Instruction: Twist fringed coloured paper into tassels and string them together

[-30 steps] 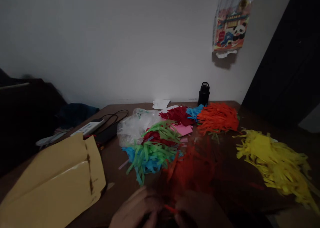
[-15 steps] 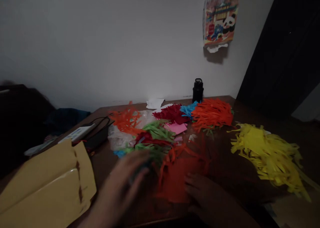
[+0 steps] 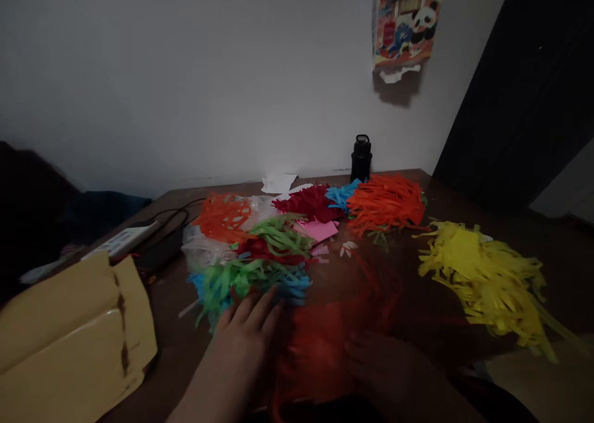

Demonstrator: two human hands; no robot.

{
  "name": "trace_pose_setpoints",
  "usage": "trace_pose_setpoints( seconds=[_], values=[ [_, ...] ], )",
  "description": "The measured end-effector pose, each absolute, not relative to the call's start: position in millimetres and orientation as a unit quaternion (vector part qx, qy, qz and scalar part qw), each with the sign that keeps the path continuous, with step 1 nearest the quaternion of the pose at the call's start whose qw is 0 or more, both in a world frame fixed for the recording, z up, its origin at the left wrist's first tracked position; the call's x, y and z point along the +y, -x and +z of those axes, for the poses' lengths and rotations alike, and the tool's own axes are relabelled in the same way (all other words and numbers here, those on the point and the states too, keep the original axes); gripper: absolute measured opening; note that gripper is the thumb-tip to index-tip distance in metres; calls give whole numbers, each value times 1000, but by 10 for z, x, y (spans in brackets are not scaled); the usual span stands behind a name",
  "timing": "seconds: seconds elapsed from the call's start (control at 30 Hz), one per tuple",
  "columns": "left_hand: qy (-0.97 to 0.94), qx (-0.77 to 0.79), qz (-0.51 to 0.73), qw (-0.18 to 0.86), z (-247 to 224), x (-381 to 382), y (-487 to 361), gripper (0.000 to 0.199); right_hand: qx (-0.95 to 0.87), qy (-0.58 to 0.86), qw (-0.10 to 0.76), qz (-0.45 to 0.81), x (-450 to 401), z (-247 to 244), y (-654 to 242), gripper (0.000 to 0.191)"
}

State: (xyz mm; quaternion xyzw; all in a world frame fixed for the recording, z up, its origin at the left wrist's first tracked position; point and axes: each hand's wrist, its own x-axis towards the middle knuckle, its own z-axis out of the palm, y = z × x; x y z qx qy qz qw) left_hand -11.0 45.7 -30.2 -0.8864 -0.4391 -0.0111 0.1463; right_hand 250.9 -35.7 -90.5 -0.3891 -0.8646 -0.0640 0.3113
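Note:
My left hand (image 3: 245,330) lies with fingers apart on the near edge of a heap of green paper strips (image 3: 239,277) and blue strips (image 3: 297,281). In front of my body is a red-orange fringed paper sheet (image 3: 318,339), its strips blurred by motion. My right hand (image 3: 385,361) rests dim and blurred at the sheet's right side, fingers stretched onto it. Behind the green heap are dark red strips (image 3: 264,250) and an orange cut paper piece (image 3: 225,216) on clear plastic wrap (image 3: 202,243).
Yellow fringed paper (image 3: 477,274) lies to the right. An orange-red fringe bundle (image 3: 387,201), pink paper (image 3: 320,229) and a black bottle (image 3: 361,158) stand farther back. A yellow padded envelope (image 3: 69,330) and a power strip (image 3: 123,239) are at left. A panda-print bag (image 3: 408,24) hangs on the wall.
My left hand has settled onto the green and blue strips, which now spread wider. The red-orange sheet has shifted closer to my body, with my right hand still at its side.

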Motion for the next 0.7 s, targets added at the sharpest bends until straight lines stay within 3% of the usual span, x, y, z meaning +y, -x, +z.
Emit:
trace_pose_setpoints(
  seconds=[0.1, 0.2, 0.47, 0.57, 0.7],
  values=[
    [940, -259, -126, 184, -372, 187, -80, 35, -856, 377, 345, -75, -346, -939, -2469, 32],
    [959, -154, -188, 145, -520, 42, -308, 32, -840, 367, 391, -79, -350, -932, -2445, 40],
    [946, -264, -177, -64, -496, 114, -305, 25, -813, 419, 401, -59, -318, -964, -2584, 31],
    [938, -324, -110, -56, -412, 189, -323, 27, -803, 436, 403, -51, -303, -970, -2571, 29],
    [911, -411, -32, 4, -387, 368, -293, 46, -811, 431, 391, -56, -292, -905, -2539, 32]
  ],
)
